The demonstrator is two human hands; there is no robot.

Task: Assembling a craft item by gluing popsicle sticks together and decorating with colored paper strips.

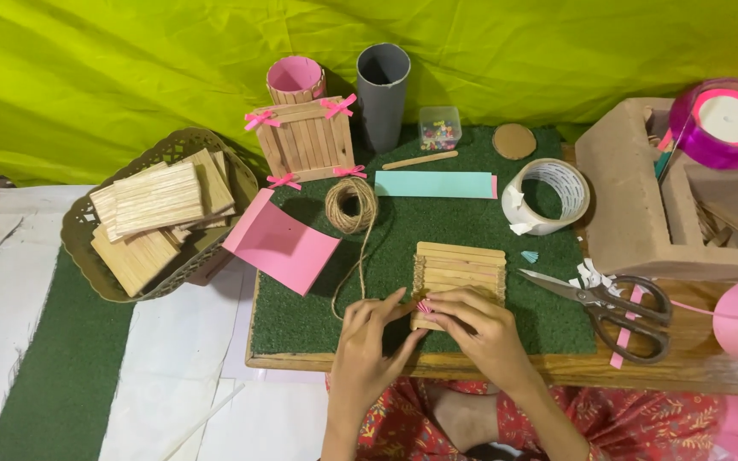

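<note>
pink bow (pixel 424 306) sits pinched between our two hands at the near-left corner of the stick panel (pixel 460 271), which lies flat on the green mat (pixel 480 220). our left hand (pixel 371 337) has its fingers together, tips at the bow; our right hand (pixel 482 329) is closed over the panel's near edge, thumb and forefinger clamped on the bow. to do this well we judge it best to press the bow square to the corner and keep the panel from sliding. scissors (pixel 615 303) lie just right of us. farther off are twine (pixel 351 205), tape (pixel 547 195), and the finished box (pixel 306 141) with matching bows.
</note>
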